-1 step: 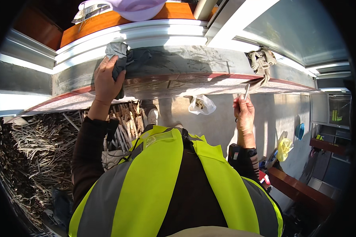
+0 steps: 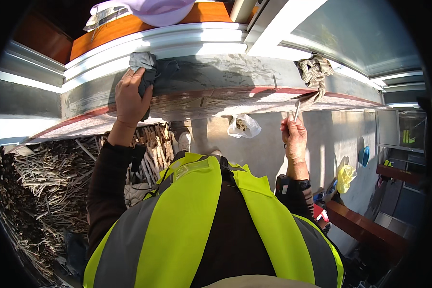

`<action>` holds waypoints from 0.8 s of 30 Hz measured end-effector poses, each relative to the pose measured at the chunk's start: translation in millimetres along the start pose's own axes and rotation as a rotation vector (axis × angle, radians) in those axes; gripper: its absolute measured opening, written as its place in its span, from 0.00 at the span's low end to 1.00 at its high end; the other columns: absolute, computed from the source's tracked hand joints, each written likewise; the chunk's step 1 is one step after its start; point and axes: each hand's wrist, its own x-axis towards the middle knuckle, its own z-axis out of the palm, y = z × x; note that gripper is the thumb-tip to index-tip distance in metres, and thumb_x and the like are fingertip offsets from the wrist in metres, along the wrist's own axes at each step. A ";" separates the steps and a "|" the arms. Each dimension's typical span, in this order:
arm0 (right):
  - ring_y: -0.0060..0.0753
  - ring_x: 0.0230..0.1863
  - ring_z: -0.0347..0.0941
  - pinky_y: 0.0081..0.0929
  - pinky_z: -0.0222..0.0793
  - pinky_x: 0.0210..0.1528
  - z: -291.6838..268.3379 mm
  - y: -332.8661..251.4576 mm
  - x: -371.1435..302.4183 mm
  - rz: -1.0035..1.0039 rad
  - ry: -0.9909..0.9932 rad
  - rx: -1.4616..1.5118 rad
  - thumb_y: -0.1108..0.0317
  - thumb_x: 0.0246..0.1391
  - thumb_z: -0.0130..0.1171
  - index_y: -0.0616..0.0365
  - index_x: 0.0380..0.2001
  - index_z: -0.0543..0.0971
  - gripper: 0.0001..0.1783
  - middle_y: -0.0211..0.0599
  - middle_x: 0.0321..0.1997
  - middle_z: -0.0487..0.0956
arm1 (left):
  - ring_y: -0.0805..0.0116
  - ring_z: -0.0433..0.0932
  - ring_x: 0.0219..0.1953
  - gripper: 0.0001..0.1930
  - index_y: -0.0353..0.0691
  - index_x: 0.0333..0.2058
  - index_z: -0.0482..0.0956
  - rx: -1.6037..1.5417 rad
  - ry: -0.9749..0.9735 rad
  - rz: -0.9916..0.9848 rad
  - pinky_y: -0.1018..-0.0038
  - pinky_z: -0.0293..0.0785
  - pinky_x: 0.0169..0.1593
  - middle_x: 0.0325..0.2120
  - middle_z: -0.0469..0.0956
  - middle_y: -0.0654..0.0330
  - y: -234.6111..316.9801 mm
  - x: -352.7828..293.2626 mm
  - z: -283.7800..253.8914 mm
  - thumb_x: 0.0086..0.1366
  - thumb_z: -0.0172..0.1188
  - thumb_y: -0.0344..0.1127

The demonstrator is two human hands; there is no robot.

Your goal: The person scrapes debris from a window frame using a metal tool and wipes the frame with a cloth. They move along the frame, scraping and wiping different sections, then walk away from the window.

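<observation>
My left hand point(image 2: 132, 98) is closed on a damp-looking grey cloth point(image 2: 148, 79), pressed to the grey window sill point(image 2: 197, 72) near its left end. Part of the cloth hangs over the sill's red front edge, and dark wet smears run to the right of it. My right hand point(image 2: 295, 136) is off the sill, pinching a short, thin white stick point(image 2: 297, 110) that points upward. Beyond that hand, a striped beige cloth point(image 2: 314, 74) lies bunched on the sill, one end hanging over the edge.
White window frames point(image 2: 177, 49) run behind the sill, with a purple basin point(image 2: 165, 12) inside. Below lie stacked sticks point(image 2: 57, 177) at left and a white plastic bag point(image 2: 245, 126) on the ground. At right are a yellow bag point(image 2: 345, 178) and red-brown bench point(image 2: 365, 228).
The view has shifted slightly. The loose dark end of the grey cloth spreads less far along the sill. My right hand keeps its hold on the white stick.
</observation>
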 end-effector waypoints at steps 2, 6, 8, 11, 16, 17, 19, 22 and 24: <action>0.07 0.12 0.50 0.12 0.40 0.13 -9.3 7.6 -4.7 -0.033 -0.022 -0.016 0.57 0.61 0.53 0.54 0.27 0.78 0.14 0.23 0.20 0.72 | 0.50 0.73 0.47 0.21 0.40 0.46 0.75 -0.065 -0.018 -0.079 0.59 0.66 0.52 0.42 0.76 0.49 21.8 6.1 20.3 0.51 0.62 0.35; 0.07 0.12 0.50 0.11 0.40 0.14 -24.1 20.1 -16.5 0.032 -0.003 0.016 0.56 0.61 0.53 0.54 0.28 0.78 0.15 0.22 0.19 0.71 | 0.51 0.73 0.42 0.18 0.43 0.42 0.75 -0.143 -0.010 -0.024 0.60 0.68 0.49 0.37 0.75 0.54 80.1 34.6 45.7 0.49 0.61 0.33; 0.07 0.12 0.50 0.11 0.40 0.14 -29.3 27.5 -24.1 0.027 -0.016 0.018 0.56 0.61 0.53 0.54 0.28 0.78 0.15 0.22 0.19 0.71 | 0.53 0.73 0.40 0.18 0.43 0.41 0.76 -0.264 -0.023 0.029 0.61 0.69 0.47 0.35 0.75 0.56 120.2 50.7 64.2 0.49 0.61 0.33; 0.08 0.14 0.52 0.11 0.44 0.15 -37.4 39.6 -40.0 0.081 -0.059 -0.012 0.56 0.61 0.53 0.54 0.27 0.77 0.15 0.21 0.19 0.71 | 0.55 0.73 0.39 0.17 0.42 0.39 0.77 -0.379 -0.125 0.141 0.63 0.69 0.46 0.32 0.74 0.56 181.3 75.8 93.0 0.47 0.61 0.33; 0.09 0.19 0.57 0.11 0.50 0.19 -49.6 58.0 -59.6 0.046 -0.123 -0.144 0.54 0.59 0.55 0.52 0.26 0.78 0.15 0.19 0.20 0.70 | 0.53 0.74 0.42 0.17 0.42 0.38 0.76 -0.775 -0.244 0.353 0.64 0.70 0.48 0.38 0.76 0.56 241.6 88.5 97.2 0.45 0.63 0.30; 0.09 0.19 0.57 0.11 0.49 0.19 -54.4 59.1 -59.8 0.052 -0.109 -0.174 0.53 0.59 0.55 0.52 0.26 0.78 0.15 0.19 0.20 0.70 | 0.53 0.74 0.43 0.18 0.42 0.39 0.76 -0.844 -0.300 0.379 0.64 0.70 0.49 0.39 0.76 0.55 244.7 88.7 92.1 0.45 0.63 0.29; 0.09 0.19 0.57 0.12 0.50 0.21 -66.8 57.7 -60.2 0.070 -0.071 -0.151 0.54 0.59 0.56 0.53 0.27 0.79 0.15 0.19 0.19 0.69 | 0.53 0.73 0.44 0.21 0.44 0.43 0.77 -0.656 -0.058 0.480 0.63 0.70 0.50 0.41 0.74 0.53 238.9 90.4 81.5 0.46 0.63 0.29; 0.11 0.20 0.56 0.13 0.52 0.22 -76.4 56.2 -55.9 0.134 -0.001 -0.119 0.56 0.59 0.56 0.56 0.27 0.79 0.15 0.20 0.18 0.68 | 0.53 0.72 0.46 0.23 0.41 0.46 0.75 -0.458 0.025 0.442 0.63 0.69 0.51 0.44 0.72 0.51 233.1 105.5 85.1 0.47 0.64 0.32; 0.11 0.20 0.56 0.13 0.52 0.22 -77.3 57.5 -53.9 0.102 -0.029 -0.090 0.57 0.59 0.56 0.56 0.28 0.79 0.14 0.20 0.19 0.69 | 0.53 0.68 0.51 0.26 0.41 0.48 0.74 -0.385 -0.182 0.428 0.61 0.65 0.54 0.47 0.70 0.51 244.2 112.1 101.4 0.49 0.65 0.39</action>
